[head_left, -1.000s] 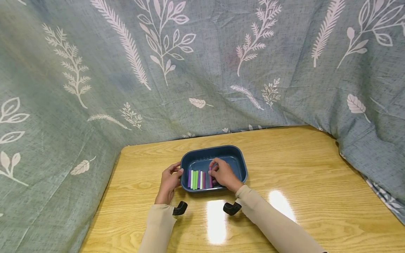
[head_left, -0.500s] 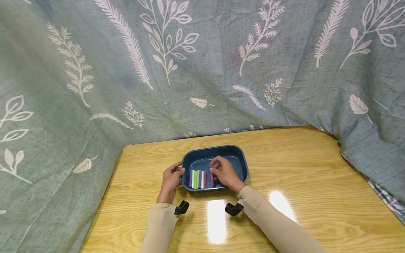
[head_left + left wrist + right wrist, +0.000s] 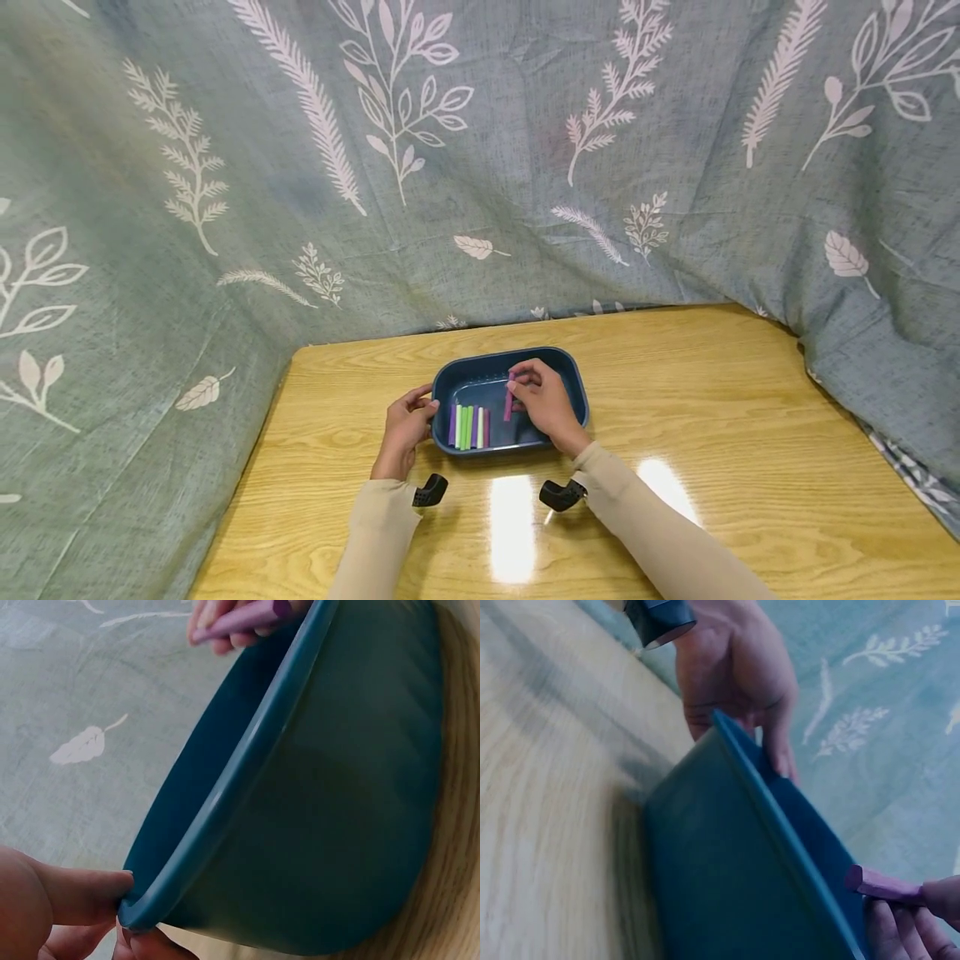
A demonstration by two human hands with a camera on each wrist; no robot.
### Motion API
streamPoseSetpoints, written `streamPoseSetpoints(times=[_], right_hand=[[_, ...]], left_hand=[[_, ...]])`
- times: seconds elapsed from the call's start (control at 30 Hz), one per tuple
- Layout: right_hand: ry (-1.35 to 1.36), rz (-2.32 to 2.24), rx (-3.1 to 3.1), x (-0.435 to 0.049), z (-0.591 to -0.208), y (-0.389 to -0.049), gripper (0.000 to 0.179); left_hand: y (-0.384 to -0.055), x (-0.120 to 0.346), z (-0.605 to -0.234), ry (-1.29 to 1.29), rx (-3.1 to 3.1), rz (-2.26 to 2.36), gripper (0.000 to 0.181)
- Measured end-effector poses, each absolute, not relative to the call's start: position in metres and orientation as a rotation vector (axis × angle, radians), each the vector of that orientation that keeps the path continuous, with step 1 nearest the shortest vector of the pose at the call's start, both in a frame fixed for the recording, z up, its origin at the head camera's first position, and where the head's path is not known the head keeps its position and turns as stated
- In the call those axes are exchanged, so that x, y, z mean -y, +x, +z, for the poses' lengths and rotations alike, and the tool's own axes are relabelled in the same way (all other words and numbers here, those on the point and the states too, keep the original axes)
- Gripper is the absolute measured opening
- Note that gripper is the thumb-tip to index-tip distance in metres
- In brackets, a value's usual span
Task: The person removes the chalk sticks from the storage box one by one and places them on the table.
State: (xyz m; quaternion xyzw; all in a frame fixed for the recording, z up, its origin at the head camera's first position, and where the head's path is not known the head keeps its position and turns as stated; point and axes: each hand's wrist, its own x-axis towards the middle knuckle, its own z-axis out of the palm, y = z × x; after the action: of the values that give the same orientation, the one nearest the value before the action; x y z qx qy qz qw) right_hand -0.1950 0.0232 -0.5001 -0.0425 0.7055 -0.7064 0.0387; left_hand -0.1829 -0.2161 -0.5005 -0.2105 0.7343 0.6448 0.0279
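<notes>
A dark blue plastic tub [image 3: 480, 362] stands on the table. My left hand [image 3: 405, 427] pinches its left end, thumb inside the rim and fingers outside, as the left wrist view confirms. Over the tub's right half, my right hand [image 3: 547, 403] holds a purple chalk stick [image 3: 509, 403] between thumb and fingers, tilted slightly. That chalk stick [image 3: 885, 887] sticks out above the rim in the right wrist view. Inside the tub at left lies a side-by-side row of several chalk sticks [image 3: 468, 427] in purple, white, green and magenta.
The tub rests on a wooden table [image 3: 675, 392] with bright light reflections near its front. A grey-blue leaf-patterned cloth [image 3: 420, 275] hangs along the back and both sides. Small black wrist mounts [image 3: 562, 496] jut out below the sleeves.
My right hand has lifted the purple chalk stick from low near the tub's front wall, moving it back and slightly right. The left hand stays on the rim.
</notes>
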Motion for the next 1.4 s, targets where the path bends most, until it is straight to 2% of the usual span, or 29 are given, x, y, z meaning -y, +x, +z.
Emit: streamPoseSetpoints(times=[0.4,0.7,0.9,1.03,1.4], right_hand=[[-0.120,-2.171,-2.244,-0.076,-0.483,-0.195,0.024],[-0.064,-2.189,-2.269,-0.135,-0.493,-0.193,0.026],[-0.017,-1.953,-2.410,-0.172,-0.507,-0.187,0.032],[-0.036,-1.728,-2.569,-0.188,-0.519,-0.182,0.029],[-0.077,-1.500,-2.751,-0.199,-0.533,-0.176,0.021]], left_hand=[[-0.180,0.216,-0.500,-0.644,-2.292,1.966,0.037],[-0.178,0.217,-0.503,-0.632,-2.270,1.988,0.038],[-0.180,0.217,-0.501,-0.629,-2.270,1.980,0.038],[-0.181,0.217,-0.503,-0.630,-2.273,1.986,0.037],[-0.181,0.216,-0.500,-0.632,-2.258,1.996,0.037]])
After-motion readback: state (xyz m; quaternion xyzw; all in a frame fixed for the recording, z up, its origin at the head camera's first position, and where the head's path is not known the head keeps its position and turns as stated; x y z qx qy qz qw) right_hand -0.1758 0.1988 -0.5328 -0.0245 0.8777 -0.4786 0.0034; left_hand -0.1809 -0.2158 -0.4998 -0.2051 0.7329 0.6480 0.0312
